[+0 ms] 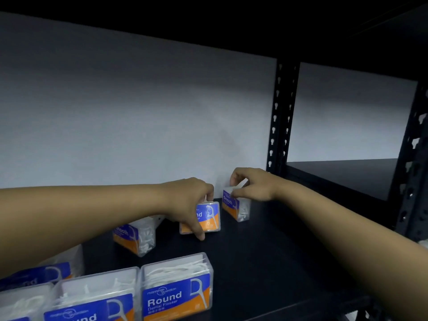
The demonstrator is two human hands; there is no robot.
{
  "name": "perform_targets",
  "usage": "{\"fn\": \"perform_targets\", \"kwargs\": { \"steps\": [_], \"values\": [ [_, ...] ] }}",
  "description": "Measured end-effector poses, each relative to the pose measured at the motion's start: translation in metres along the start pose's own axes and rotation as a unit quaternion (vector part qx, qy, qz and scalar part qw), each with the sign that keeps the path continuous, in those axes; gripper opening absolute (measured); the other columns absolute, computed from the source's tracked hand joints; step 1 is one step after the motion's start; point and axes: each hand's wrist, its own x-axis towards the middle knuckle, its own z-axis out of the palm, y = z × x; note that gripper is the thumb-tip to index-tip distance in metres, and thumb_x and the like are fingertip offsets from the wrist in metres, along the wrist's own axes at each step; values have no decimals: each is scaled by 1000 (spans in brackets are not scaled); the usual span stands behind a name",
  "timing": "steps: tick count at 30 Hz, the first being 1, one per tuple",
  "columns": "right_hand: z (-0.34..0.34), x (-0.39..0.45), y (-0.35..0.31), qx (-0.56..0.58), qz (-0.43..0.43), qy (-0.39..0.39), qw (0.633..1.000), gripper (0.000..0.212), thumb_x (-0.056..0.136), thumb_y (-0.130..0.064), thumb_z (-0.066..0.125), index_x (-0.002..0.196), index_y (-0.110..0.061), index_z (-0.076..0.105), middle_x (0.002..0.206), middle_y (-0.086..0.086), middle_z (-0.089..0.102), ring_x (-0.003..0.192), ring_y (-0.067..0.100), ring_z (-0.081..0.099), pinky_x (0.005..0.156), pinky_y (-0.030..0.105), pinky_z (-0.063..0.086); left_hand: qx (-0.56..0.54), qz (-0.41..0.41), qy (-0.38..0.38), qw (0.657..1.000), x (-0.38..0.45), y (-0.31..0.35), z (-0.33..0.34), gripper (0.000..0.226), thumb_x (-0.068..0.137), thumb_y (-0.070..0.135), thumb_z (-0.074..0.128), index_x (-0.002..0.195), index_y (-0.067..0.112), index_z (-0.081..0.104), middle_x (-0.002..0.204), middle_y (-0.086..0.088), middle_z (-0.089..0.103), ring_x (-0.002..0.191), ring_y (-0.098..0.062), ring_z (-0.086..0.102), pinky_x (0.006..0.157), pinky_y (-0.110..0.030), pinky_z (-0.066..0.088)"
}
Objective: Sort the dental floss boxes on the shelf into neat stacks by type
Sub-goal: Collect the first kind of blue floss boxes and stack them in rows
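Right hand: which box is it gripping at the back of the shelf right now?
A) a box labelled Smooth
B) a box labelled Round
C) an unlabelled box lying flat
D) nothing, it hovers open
A: the right hand pinches the top of the Smooth box standing by the back wall, while the left hand grips the Round box beside it.

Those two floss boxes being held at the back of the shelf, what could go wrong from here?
1. The left hand holds a Round box only by its edges; a loose grip might drop it.
2. The right hand pinches the top of a Smooth box, so types could get mixed if both are stacked together.
3. The left forearm passes just above another Smooth box and may knock it over.
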Motion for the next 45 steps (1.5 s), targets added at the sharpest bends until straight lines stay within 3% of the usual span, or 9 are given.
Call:
{"fn": "perform_targets", "kwargs": {
  "steps": [3, 8, 13, 18, 25, 29, 36, 41, 45],
  "values": [
    [5, 5, -8, -41, 20, 13, 999, 38, 91, -44, 70, 124, -26, 59, 122, -3, 64, 101, 17, 62, 74, 26, 46, 5, 5, -8, 1000, 1, 2, 1, 83, 53, 56, 92, 120, 29, 52, 111, 8, 58, 97, -15, 60, 86, -38, 57],
    [7, 8, -14, -82, 24, -4, 996, 46, 90, -35, 73, 132, -25, 57, 127, 0, 64, 101, 18, 61, 79, 26, 46, 1, 13, -18, 1000, -2, 0, -3, 73, 59, 55, 91, 117, 25, 58, 108, 6, 63, 94, -15, 62, 84, -37, 57],
    [9, 13, -19, -103, 12, -8, 995, 47, 89, -30, 74, 133, -26, 57, 128, 0, 65, 97, 17, 61, 78, 26, 49, -35, 28, -17, 999, -10, -6, -20, 41, 72, 44, 87, 100, 25, 65, 85, 15, 61, 74, -4, 59, 61, -14, 47],
    [12, 20, -39, -71, -17, 22, 997, 47, 89, -37, 74, 132, -27, 58, 128, -2, 64, 108, 19, 64, 84, 29, 52, -98, -14, 31, 995, -19, -20, -57, 38, 74, 45, 85, 99, 24, 66, 89, 13, 68, 67, -2, 61, 66, -23, 50],
    [21, 32, -80, -49, -94, 34, 994, 39, 88, -35, 74, 126, -27, 63, 113, -6, 65, 98, 16, 64, 87, 31, 53, -97, -95, 63, 989, -47, -63, -95, 37, 81, 41, 81, 105, 19, 65, 105, 1, 67, 66, -6, 63, 58, -25, 53],
    [25, 44, -102, -66, -110, -13, 992, 39, 88, -38, 74, 124, -29, 64, 110, -9, 71, 90, 11, 64, 81, 27, 49, -81, -149, 71, 983, -67, -92, -98, 35, 80, 41, 82, 101, 19, 64, 106, -1, 67, 66, -7, 62, 59, -28, 54],
    [28, 66, -132, -136, -125, -72, 980, 36, 87, -37, 74, 122, -31, 66, 111, -7, 68, 99, 17, 64, 92, 35, 54, -85, -217, 58, 971, -102, -129, -92, 35, 79, 41, 83, 99, 19, 64, 103, -1, 67, 80, -14, 65, 62, -30, 56],
    [32, 80, -142, -200, -113, -184, 956, 64, 78, -23, 86, 136, -31, 60, 130, -9, 63, 108, 15, 62, 97, 37, 56, -80, -234, 38, 968, -113, -133, -85, 37, 80, 40, 82, 103, 17, 64, 106, -2, 68, 81, -14, 65, 62, -29, 55],
    [32, 91, -146, -215, -74, -225, 948, 71, 77, -21, 86, 142, -28, 56, 137, -7, 58, 115, 20, 59, 81, 34, 56, -92, -222, 36, 970, -114, -127, -81, 36, 79, 42, 83, 101, 19, 64, 104, -1, 68, 77, -13, 64, 60, -27, 53]
  ]
}}
